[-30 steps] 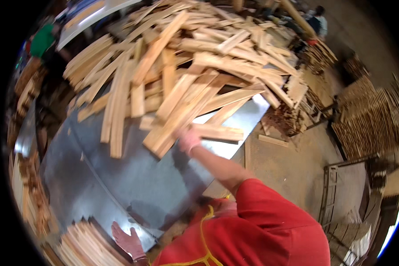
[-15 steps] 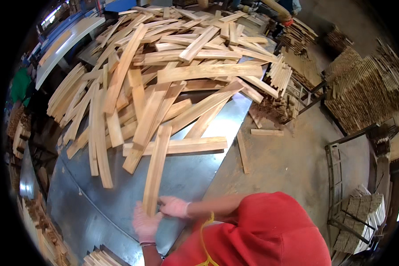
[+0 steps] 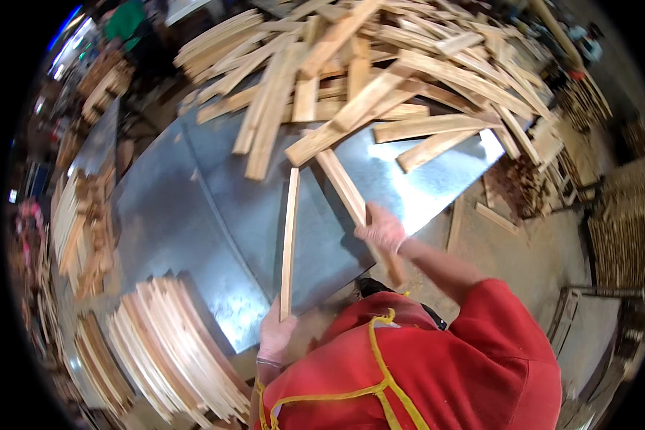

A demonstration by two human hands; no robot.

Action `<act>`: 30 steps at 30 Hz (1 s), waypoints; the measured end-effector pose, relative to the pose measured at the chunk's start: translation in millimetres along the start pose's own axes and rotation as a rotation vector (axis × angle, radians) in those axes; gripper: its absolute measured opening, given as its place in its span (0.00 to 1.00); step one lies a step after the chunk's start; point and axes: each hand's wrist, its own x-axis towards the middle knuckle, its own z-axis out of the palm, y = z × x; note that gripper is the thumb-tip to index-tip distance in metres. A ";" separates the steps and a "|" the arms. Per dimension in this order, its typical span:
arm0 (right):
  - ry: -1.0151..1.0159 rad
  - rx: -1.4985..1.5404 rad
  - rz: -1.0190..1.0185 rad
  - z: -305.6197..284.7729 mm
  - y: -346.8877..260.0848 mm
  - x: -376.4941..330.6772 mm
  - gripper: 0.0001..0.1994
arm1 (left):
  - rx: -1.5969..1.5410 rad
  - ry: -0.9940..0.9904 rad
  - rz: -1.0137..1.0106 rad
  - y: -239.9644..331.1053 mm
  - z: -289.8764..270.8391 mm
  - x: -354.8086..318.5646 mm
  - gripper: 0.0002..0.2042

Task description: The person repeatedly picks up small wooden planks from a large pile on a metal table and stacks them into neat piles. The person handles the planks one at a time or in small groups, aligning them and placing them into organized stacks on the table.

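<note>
Far left, a stack of slats point(image 3: 172, 344) stands beside the metal surface point(image 3: 158, 208), lengths parallel. Next, the left hand point(image 3: 277, 333) has its fingers closed around the near end of a narrow slat point(image 3: 289, 244); the long axis runs almost straight away from the worker, the far end near the loose pile. From where I stand, I cannot tell whether that end touches the surface. This piece should prove light and stiff, and an end hold would leave it tip-heavy; mid-length would balance better.

To the right, the right hand point(image 3: 382, 231) grasps a second slat point(image 3: 344, 185) toward its near end, which blurs past the surface's edge. Its long axis slants, far end leaning left to the pile, near end right toward the red shirt point(image 3: 437, 358). Probably equally rigid and hard to break, it may slide readily on bare metal. Beyond, the loose pile point(image 3: 473, 79) spreads rightward, its boards pointing many ways.
</note>
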 end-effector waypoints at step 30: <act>0.551 1.387 0.377 -25.7 -65.6 264.1 0.34 | 1.048 0.773 -0.426 -85.9 -97.5 -22.6 0.41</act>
